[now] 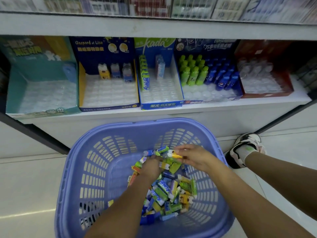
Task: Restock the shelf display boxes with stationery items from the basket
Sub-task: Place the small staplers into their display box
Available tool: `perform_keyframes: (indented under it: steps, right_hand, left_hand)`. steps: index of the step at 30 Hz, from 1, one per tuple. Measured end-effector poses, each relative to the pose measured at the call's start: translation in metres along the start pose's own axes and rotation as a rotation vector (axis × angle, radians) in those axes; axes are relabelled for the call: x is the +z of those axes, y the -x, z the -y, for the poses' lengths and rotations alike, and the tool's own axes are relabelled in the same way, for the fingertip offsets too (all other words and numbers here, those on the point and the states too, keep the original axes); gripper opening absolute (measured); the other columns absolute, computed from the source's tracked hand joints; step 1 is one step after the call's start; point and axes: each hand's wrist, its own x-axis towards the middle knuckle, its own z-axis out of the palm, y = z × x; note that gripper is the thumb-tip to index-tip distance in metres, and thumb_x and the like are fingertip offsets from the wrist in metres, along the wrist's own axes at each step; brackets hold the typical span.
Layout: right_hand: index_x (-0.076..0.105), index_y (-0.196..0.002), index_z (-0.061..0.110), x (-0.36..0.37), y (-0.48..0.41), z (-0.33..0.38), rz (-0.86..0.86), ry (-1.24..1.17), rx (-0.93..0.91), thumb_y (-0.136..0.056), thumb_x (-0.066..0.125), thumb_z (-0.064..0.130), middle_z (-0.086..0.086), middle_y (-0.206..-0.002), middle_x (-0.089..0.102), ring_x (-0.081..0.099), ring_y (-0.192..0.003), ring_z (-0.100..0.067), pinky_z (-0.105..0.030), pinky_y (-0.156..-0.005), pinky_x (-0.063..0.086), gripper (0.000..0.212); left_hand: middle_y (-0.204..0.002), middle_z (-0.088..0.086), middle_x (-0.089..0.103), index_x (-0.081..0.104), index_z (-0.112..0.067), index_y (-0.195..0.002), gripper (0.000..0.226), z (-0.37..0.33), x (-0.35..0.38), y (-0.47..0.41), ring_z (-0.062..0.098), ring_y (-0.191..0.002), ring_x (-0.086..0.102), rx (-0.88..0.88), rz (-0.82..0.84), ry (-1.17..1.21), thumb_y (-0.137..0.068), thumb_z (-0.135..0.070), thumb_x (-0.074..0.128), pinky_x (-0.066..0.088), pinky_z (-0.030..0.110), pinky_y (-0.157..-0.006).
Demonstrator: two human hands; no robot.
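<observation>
A purple plastic basket (80, 162) stands on the floor, holding a heap of several small stationery items (169, 194) in green, blue, yellow and white. My left hand (151, 166) reaches down into the heap, gripping small blue and green packs (155, 152). My right hand (193, 156) pinches a yellow and white animal-shaped item (173, 154) just above the heap. On the shelf stand the display boxes: a teal one (15, 93), a dark blue Gaspard et Lisa one (109, 107) with three figures, and a blue Kada box (161, 105) with two rows.
Further right on the shelf are a box of green and blue bottles (205, 74) and a red box (267, 93) with clear items. A sneakered foot (243, 148) rests on the pale tiled floor right of the basket. An upper shelf edge (154, 28) overhangs.
</observation>
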Motion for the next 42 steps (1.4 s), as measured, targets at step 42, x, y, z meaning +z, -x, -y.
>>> perform_keyframes:
  steps: [42]
  right_hand:
    - [0.066, -0.105, 0.006, 0.211, -0.014, 0.237, -0.156, 1.213, -1.122, -0.086, 0.061, 0.010, -0.011, -0.108, 0.068, 0.062, -0.102, -0.024, -0.029, -0.087, 0.048, 0.020]
  left_hand:
    - [-0.096, 0.012, 0.072, 0.066, -0.013, -0.095, 0.014, 0.007, -0.254, 0.120, 0.009, -0.066, 0.062, 0.085, -0.684, 1.334, -0.096, -0.018, 0.053, 0.054, 0.019, -0.062]
